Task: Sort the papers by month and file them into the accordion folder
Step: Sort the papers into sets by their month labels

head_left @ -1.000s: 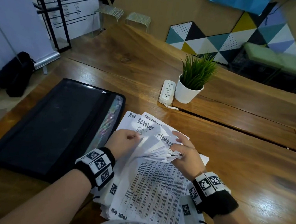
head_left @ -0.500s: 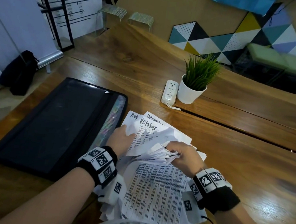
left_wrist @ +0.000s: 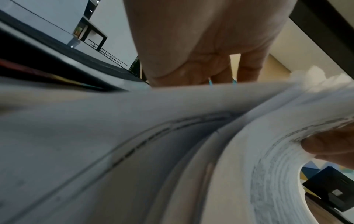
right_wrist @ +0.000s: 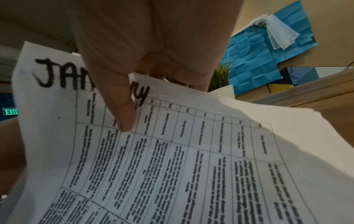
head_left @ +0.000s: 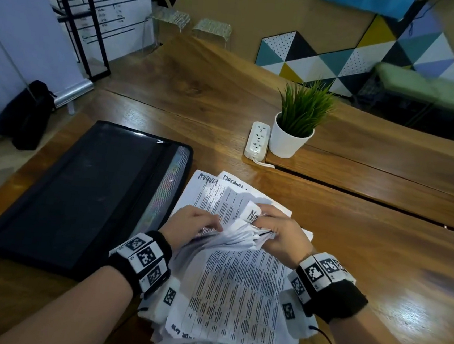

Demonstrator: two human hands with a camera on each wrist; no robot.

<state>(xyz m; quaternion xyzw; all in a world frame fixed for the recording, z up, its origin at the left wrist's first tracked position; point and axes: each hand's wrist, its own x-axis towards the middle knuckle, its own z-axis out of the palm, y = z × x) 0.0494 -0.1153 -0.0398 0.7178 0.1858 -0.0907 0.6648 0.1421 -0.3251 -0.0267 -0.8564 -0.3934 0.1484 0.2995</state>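
Papers: a loose stack of thin white printed sheets (head_left: 237, 283) lies on the table just right of the folder; pages carry dense gridded text, with handwritten months at the top corners, "August" and a partly covered "Decem…".
Bent pages: the far ends are curled back into a fanned, rumpled bundle between both hands.
Left hand: the left hand (head_left: 190, 223) rests on the stack's left side, fingers curled around the lifted page edges; its wrist view shows only blurred curving sheets.
Right hand: the right hand (head_left: 283, 238) pinches the folded bundle, thumb pressed on a sheet headed "JAN…y" (right_wrist: 172, 151), the middle letters hidden by the thumb.
Accordion folder: a flat black mesh-fronted folder (head_left: 79, 199) lies closed on the table, coloured tabs dimly visible along its right edge, too blurred to read.
Table: glossy brown wood planks (head_left: 378, 255) with visible grain.
Other: a white power strip (head_left: 258, 140) touching a white pot of spiky green plant (head_left: 293, 131).
Cut off: the stack's near edge is hidden by the person's shirt.
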